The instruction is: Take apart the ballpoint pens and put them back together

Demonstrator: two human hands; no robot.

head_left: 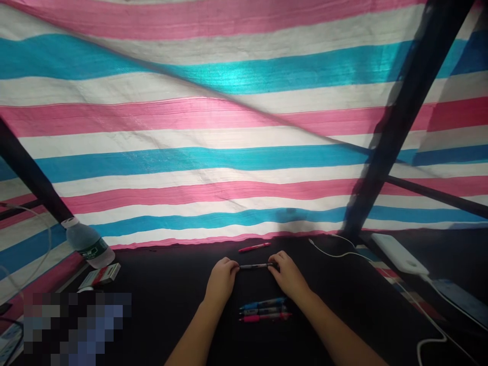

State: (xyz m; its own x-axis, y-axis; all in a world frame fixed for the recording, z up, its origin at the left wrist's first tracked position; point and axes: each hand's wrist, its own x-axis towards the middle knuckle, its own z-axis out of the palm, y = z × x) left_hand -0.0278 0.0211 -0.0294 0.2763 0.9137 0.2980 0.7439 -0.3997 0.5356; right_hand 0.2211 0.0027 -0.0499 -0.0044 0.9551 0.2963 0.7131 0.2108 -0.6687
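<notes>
A pink, white and blue striped tarp (244, 127) fills most of my view, crossed by a black frame pole (404, 112), and below it runs a black tabletop (171, 325). Off to my left stand a plastic water bottle (89, 244), lying tilted, and a small red-and-white box (99, 276). Off to my right lie a white power bank (400, 254) and a thin white cable (335, 252). My forearms come in from the bottom edge, and both hands meet near the middle of the table. My left hand (223, 277) and right hand (287, 274) are curled, not spread, and each pinches one end of a dark pen (255, 266), though my fingers hide those ends. The pen's long axis lies crosswise in front of me, left to right, and it spans the short gap between my hands, neither hand clearly nearer. Just beyond it lies a red pen (254, 247), roughly parallel. Nearer me, a blue pen (263, 304), a black pen (263, 310) and a pink pen (265, 317) lie side by side.
</notes>
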